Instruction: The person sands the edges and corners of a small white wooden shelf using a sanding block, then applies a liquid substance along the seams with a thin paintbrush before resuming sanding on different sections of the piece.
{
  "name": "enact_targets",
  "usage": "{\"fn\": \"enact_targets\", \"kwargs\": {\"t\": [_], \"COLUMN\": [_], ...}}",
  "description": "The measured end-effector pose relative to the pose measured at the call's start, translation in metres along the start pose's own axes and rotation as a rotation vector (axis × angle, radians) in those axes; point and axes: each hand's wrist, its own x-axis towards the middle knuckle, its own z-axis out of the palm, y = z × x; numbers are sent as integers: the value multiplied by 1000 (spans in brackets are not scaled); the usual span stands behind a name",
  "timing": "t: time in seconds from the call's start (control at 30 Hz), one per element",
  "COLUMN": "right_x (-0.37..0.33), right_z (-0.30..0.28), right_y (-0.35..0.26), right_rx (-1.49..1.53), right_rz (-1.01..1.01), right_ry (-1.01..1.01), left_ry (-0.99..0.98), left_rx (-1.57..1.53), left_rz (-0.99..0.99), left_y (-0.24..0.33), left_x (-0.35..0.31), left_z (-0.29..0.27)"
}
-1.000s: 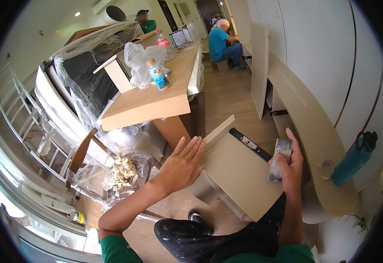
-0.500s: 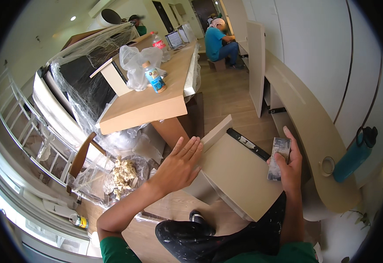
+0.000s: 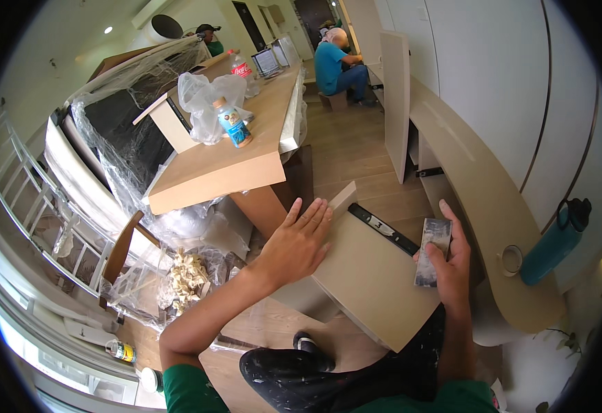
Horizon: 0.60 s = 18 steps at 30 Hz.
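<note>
One white ladder (image 3: pixel 54 195) is leaning at the far left. Beside it one wooden chair (image 3: pixel 120 251) is standing, and two small tubs, one with a yellow label (image 3: pixel 123 352) and one white (image 3: pixel 151 380), are sitting low down. One pile of shavings (image 3: pixel 185 279) is lying on plastic sheeting. One person in a cap (image 3: pixel 214 47) is showing behind the long table (image 3: pixel 225 179), on which one plastic bag (image 3: pixel 203 113) and two drink bottles (image 3: pixel 233 125) are standing. The left hand (image 3: pixel 297 241) is stretching out flat, grasping nothing, its fingers lying over the drawer's left edge; whether it is pressing, I cannot tell. One person in blue (image 3: pixel 335 65) is sitting farther back. The one drawer (image 3: pixel 373 286) is resting in front of the wearer, near the knee, with one black slide (image 3: pixel 383 229) showing on it. The right hand (image 3: pixel 454 268) is gripping one gray block (image 3: pixel 433 248) at the drawer's right edge. Farther right, one tape roll (image 3: pixel 511 260) and one teal flask (image 3: pixel 555 241) are standing on the curved counter (image 3: pixel 480 165).
</note>
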Motion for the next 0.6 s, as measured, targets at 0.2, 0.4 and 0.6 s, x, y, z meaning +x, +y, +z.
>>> {"fn": "enact_targets", "kwargs": {"t": [0.2,0.4,0.6], "right_x": [0,-1,1], "right_z": [-1,4,0], "right_y": [2,-6,3], "right_rx": [10,12,-2], "right_rz": [-7,17,-10], "right_ry": [-4,3,0], "left_ry": [-21,-49,-58], "left_rx": [16,15,41], "left_rz": [-16,-30,-36], "left_y": [4,8,9], "left_x": [-21,-38,-48], "left_z": [-10,-20,-22]}}
